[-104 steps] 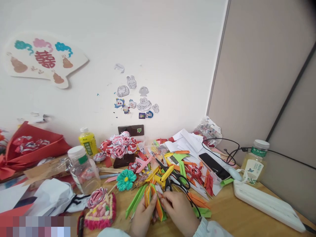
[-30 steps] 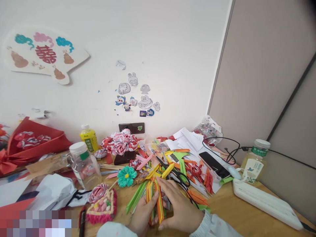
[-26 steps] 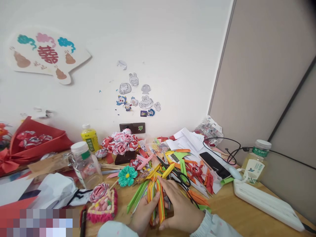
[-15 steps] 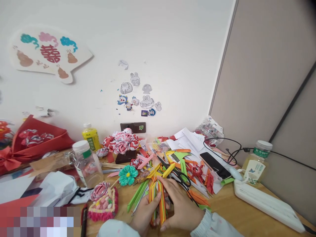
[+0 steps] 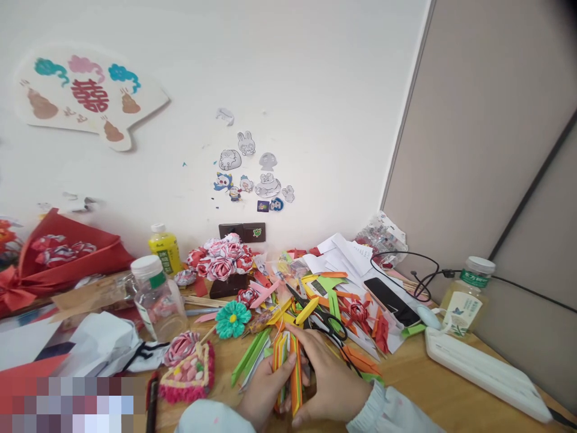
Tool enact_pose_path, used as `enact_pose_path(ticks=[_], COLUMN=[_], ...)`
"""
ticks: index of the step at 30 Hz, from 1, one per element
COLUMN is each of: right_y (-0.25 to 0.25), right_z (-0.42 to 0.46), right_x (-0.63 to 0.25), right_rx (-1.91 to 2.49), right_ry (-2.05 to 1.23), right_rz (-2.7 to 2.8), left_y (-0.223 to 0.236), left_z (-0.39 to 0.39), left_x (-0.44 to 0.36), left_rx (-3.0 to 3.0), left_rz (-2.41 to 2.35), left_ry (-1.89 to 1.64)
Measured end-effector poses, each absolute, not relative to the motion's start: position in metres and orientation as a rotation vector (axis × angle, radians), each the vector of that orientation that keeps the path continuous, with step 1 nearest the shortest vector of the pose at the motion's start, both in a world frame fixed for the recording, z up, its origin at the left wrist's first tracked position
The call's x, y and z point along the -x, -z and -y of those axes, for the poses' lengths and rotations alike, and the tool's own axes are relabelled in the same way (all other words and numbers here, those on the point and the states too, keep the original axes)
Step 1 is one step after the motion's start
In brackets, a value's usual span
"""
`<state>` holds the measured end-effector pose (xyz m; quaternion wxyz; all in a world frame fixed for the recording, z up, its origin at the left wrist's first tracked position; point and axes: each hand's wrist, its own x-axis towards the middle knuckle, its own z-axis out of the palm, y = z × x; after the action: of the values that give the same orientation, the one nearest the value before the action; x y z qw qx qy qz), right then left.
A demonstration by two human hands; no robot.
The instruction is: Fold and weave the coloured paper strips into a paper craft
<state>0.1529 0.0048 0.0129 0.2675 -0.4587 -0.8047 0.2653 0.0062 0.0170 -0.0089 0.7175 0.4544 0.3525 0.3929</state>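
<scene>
At the front of the table, my left hand (image 5: 265, 390) is closed round a bundle of folded paper strips (image 5: 280, 355) in orange, yellow, green and white, its thumb lying on top. My right hand (image 5: 331, 376) curves round the right side of the same bundle, where an orange and yellow folded strip (image 5: 296, 376) stands between the two hands. Some of its fingers are hidden behind the paper. Just left of my hands lie green folded strips (image 5: 251, 358). Black-handled scissors (image 5: 331, 325) rest among loose paper pieces beyond my right hand.
A teal flower (image 5: 232, 319) and a pink-edged triangular craft piece (image 5: 188, 374) lie to the left, near a clear jar (image 5: 157, 300). On the right are a phone (image 5: 391, 300), a white lamp-like bar (image 5: 487, 373) and a bottle (image 5: 466, 297). Paper roses (image 5: 225, 258) stand at the back.
Both hands stay on the paper bundle in nearly the same pose. The whole view has shifted very slightly; nothing else visibly differs.
</scene>
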Motion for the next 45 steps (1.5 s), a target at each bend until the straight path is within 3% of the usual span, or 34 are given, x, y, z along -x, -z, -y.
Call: enact_pose_path(ticks=[12, 21, 29, 45], right_y=[-0.005, -0.001, 0.003, -0.006], right_z=[-0.006, -0.013, -0.018, -0.014], right_x=[-0.153, -0.157, -0.154, -0.164], right_rx=[1.205, 0.834, 0.859, 1.018], right_ry=[-0.733, -1.313, -1.458, -1.233], right_rz=[2.152, 1.546, 1.283, 1.455], left_y=[0.009, 0.014, 0.019, 0.016], left_z=[-0.019, -0.018, -0.018, -0.012], left_x=[-0.006, -0.006, -0.008, -0.006], left_rx=[-0.989, -1.094, -1.235, -1.358], left_rz=[-0.780, -0.793, -0.728, -0.892], left_ry=[-0.843, -0.744, -0.748, -0.797])
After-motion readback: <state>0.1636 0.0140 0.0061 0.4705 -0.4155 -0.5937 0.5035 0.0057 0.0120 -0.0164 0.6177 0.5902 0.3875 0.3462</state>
